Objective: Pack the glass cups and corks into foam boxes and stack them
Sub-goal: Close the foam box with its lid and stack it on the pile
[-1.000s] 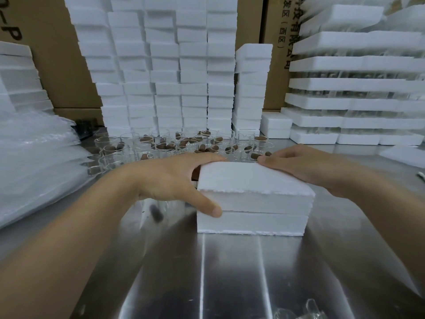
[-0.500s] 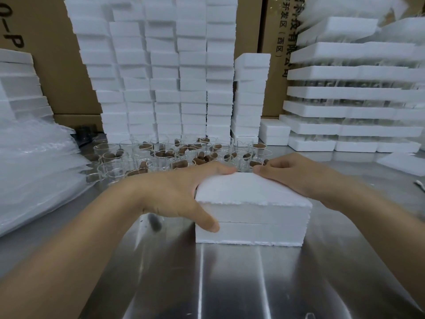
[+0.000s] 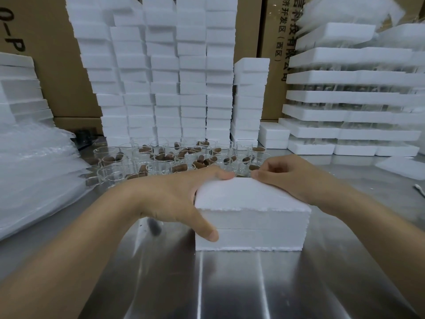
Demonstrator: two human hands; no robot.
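One closed white foam box lies near on the steel table, left grip and right grip clasping it, while many clear glass cups with brown corks beyond wait unpacked.

Closed foam box on steel table, left hand gripping it, right hand apparently gripping too

Black print reading "0-P", turned sideways and cut off at the frame's edge, stands on the brown cardboard carton at far left. A second carton, behind the stacked foam boxes, carries two vertical columns of black Chinese characters: "济开发区(西区)" and, partly hidden on its right, "信科技有限公司"
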